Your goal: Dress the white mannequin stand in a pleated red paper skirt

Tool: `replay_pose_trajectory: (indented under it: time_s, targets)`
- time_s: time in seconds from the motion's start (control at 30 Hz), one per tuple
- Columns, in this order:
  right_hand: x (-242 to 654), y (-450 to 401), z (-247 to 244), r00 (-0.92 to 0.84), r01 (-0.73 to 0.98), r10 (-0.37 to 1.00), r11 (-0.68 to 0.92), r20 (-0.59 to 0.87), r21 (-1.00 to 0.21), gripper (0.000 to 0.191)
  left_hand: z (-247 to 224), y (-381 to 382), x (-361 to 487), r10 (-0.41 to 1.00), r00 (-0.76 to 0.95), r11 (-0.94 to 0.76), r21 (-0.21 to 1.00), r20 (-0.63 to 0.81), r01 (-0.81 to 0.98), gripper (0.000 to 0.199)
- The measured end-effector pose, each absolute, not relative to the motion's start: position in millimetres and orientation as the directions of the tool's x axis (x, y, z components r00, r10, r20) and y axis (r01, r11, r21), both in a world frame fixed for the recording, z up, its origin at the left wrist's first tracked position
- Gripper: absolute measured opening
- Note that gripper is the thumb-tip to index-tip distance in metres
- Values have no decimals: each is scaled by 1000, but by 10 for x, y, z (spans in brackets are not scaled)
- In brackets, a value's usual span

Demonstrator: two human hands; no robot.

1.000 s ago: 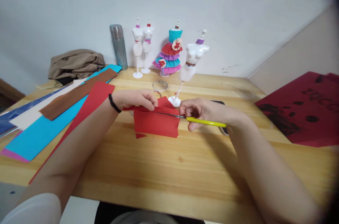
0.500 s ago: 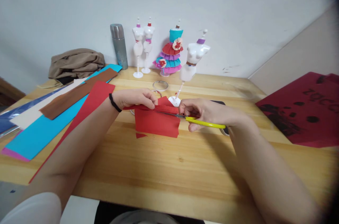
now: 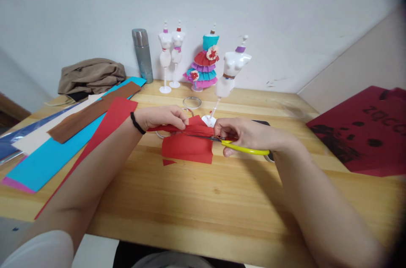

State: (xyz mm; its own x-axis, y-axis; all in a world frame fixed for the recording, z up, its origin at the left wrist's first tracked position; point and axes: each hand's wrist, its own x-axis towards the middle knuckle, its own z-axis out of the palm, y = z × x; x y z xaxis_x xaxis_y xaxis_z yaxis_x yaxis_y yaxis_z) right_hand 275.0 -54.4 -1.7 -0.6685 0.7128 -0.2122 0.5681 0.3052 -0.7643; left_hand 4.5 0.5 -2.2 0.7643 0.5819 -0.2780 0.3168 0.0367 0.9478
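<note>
My left hand, a black band on its wrist, pinches a strip of red crepe paper stretched level above the table. Scissors with yellow handles are gripped in my right hand, whose thumb and forefinger are also at the strip's right end. The blades point left and lie close along the strip's lower edge; they look nearly closed. Just below them is a rectangular piece of red crepe paper, its top edge curving. A small red scrap pokes out under its lower left corner.
Coloured crepe sheets lie at left near a brown cloth. Behind stand a thermos, two small white mannequins, one in a ruffled dress, and a nearer mannequin. A metal ring and a red bag are around.
The scissor blades have closed further. The red piece below has dropped slightly, and its top edge now appears separate from the strip. Both hands stay nearly in place.
</note>
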Motion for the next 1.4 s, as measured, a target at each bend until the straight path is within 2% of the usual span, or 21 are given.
replay_pose_trajectory:
  time_s: [0.27, 0.5, 0.73, 0.97, 1.27, 1.4]
  targets:
    - [2760, -552, 19, -689, 520, 684, 236, -239, -821, 41, 3, -22, 58, 615, 736, 18, 938, -285, 347, 17]
    - [2743, -558, 25, -722, 462, 652, 203, -233, -863, 42, -18, -22, 57, 586, 746, 54, 934, -316, 353, 18]
    - [2744, -534, -5, -692, 503, 678, 207, -248, -839, 41, -46, -10, 48, 569, 760, 60, 937, -315, 344, 15]
    - [2755, -527, 0, -671, 560, 709, 293, -217, -775, 42, -67, 0, 48, 566, 775, 44, 949, -281, 311, 13]
    - [2721, -570, 43, -683, 531, 693, 254, -231, -808, 45, -30, -9, 59, 572, 772, 35, 948, -278, 316, 12]
    - [2723, -568, 52, -696, 552, 671, 273, -255, -788, 45, -33, 7, 49, 517, 804, 56, 949, -293, 309, 8]
